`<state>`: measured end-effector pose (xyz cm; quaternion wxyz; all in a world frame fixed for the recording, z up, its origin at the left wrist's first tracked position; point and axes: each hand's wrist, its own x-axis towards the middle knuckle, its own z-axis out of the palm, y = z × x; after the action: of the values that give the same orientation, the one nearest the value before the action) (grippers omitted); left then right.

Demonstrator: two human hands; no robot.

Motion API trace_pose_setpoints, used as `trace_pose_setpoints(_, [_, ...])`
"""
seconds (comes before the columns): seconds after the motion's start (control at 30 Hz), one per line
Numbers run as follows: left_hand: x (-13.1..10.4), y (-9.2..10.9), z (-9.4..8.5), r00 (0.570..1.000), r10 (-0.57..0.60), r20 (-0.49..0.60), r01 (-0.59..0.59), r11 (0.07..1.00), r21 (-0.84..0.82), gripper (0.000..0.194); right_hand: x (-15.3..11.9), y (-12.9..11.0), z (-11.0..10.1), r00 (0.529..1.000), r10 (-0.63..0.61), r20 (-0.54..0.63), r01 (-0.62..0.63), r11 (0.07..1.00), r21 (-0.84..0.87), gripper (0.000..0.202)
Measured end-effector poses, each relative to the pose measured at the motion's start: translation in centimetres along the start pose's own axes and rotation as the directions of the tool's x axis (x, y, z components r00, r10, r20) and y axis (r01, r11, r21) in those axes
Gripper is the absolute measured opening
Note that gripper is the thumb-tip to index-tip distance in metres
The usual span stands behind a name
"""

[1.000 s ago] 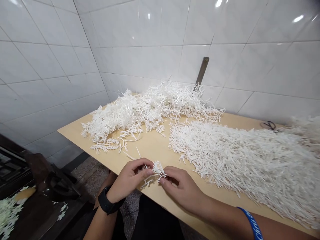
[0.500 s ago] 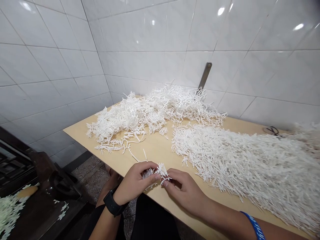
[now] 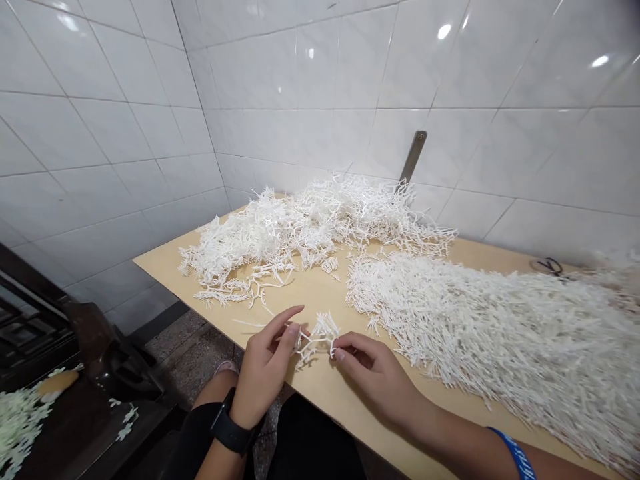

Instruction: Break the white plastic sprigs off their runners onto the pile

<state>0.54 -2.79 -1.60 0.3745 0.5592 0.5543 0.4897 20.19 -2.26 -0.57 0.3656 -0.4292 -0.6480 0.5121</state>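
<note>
Between my hands, over the table's near edge, is a white branched plastic piece (image 3: pixel 316 341) with thin prongs. My left hand (image 3: pixel 273 353), with a black watch on its wrist, holds the left end of the piece, its index finger raised. My right hand (image 3: pixel 367 370) pinches the right end between thumb and index finger. A tangled heap of white branched pieces (image 3: pixel 300 223) lies at the back of the table (image 3: pixel 320 293). To the right spreads a wide pile of small white pieces (image 3: pixel 490 327).
A flat metal bar (image 3: pixel 413 158) leans on the tiled wall behind the heap. A dark cord loop (image 3: pixel 549 266) lies at the back right. At the lower left, a dark wooden seat (image 3: pixel 95 427) bears pale pieces (image 3: pixel 20 417) and a tan object (image 3: pixel 59 382).
My left hand has shifted left and its index finger has lifted. More of the branched piece shows between my hands. The view has tilted slightly.
</note>
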Motion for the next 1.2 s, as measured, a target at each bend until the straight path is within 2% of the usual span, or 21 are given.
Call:
trace_pose_setpoints(0.13, [-0.6,-0.1,0.2,0.998,0.006,-0.068,-0.010,0.998,-0.056,0.049,0.1,0.2,-0.5,0.997,0.046,-0.064,-0.032,0.978,0.207,0.024])
trace_pose_setpoints(0.23, [-0.6,-0.1,0.7,0.962,0.000,-0.274,-0.067,0.970,-0.235,0.055,0.3,0.5,-0.8,0.983,0.101,-0.155,-0.023,0.898,0.440,0.028])
trace_pose_setpoints(0.3, [-0.6,-0.1,1.0,0.937,0.002,-0.348,-0.090,0.967,-0.236,0.045,0.4,0.6,-0.9,0.970,0.132,-0.206,0.004,0.834,0.552,0.028])
trace_pose_setpoints(0.33, [-0.6,-0.1,1.1,0.950,0.029,-0.311,-0.087,0.981,-0.173,0.039,0.5,0.5,-1.0,0.968,0.135,-0.214,0.015,0.814,0.581,0.027])
trace_pose_setpoints(0.37, [-0.6,-0.2,1.2,0.971,0.072,-0.228,-0.091,0.993,-0.072,0.036,0.4,0.4,-0.9,0.970,0.124,-0.210,0.026,0.802,0.596,0.027])
trace_pose_setpoints(0.43, [-0.7,-0.4,1.5,0.983,0.180,-0.017,-0.174,0.967,0.188,0.041,0.4,0.3,-0.8,0.983,0.079,-0.163,0.038,0.790,0.611,0.026])
trace_pose_setpoints(0.53, [-0.9,-0.5,1.9,0.927,0.330,0.179,-0.375,0.791,0.483,0.059,0.2,0.3,-0.6,0.994,0.004,-0.106,0.065,0.765,0.640,0.023])
trace_pose_setpoints(0.63, [-1.1,-0.2,2.1,0.874,0.358,0.328,-0.486,0.651,0.583,0.066,0.0,0.7,-0.4,0.997,-0.042,-0.071,0.079,0.751,0.656,0.020])
trace_pose_setpoints(0.7, [-1.3,0.2,2.1,0.842,0.350,0.411,-0.537,0.619,0.573,0.068,-0.2,1.0,-0.3,0.998,-0.068,0.000,0.053,0.779,0.625,0.021])
trace_pose_setpoints(0.77, [-1.8,0.6,2.4,0.818,0.363,0.446,-0.569,0.630,0.528,0.073,-0.2,1.1,-0.2,0.994,-0.104,0.046,0.064,0.850,0.522,0.018])
trace_pose_setpoints(0.8, [-1.9,0.7,2.6,0.820,0.372,0.435,-0.565,0.650,0.509,0.073,-0.2,1.0,-0.3,0.989,-0.141,0.047,0.107,0.894,0.435,0.016])
trace_pose_setpoints(0.87, [-2.2,0.7,3.0,0.852,0.362,0.377,-0.515,0.706,0.486,0.071,-0.2,0.6,-0.4,0.966,-0.259,0.028,0.247,0.945,0.213,0.015])
trace_pose_setpoints(0.93, [-2.2,0.4,3.4,0.888,0.316,0.334,-0.446,0.770,0.457,0.072,-0.2,0.2,-0.6,0.923,-0.384,0.030,0.384,0.923,0.014,0.017])
trace_pose_setpoints(1.0, [-1.9,0.2,3.5,0.898,0.275,0.342,-0.404,0.824,0.398,0.078,-0.3,0.0,-0.7,0.884,-0.463,0.060,0.467,0.877,-0.110,0.020])
trace_pose_setpoints(1.1, [-1.6,0.3,3.3,0.896,0.256,0.362,-0.369,0.883,0.290,0.080,-0.6,0.1,-0.7,0.844,-0.526,0.104,0.535,0.812,-0.233,0.024])
trace_pose_setpoints(1.2, [-1.2,0.9,3.1,0.909,0.257,0.328,-0.326,0.928,0.178,0.069,-0.7,0.3,-0.6,0.835,-0.541,0.101,0.542,0.777,-0.321,0.023])
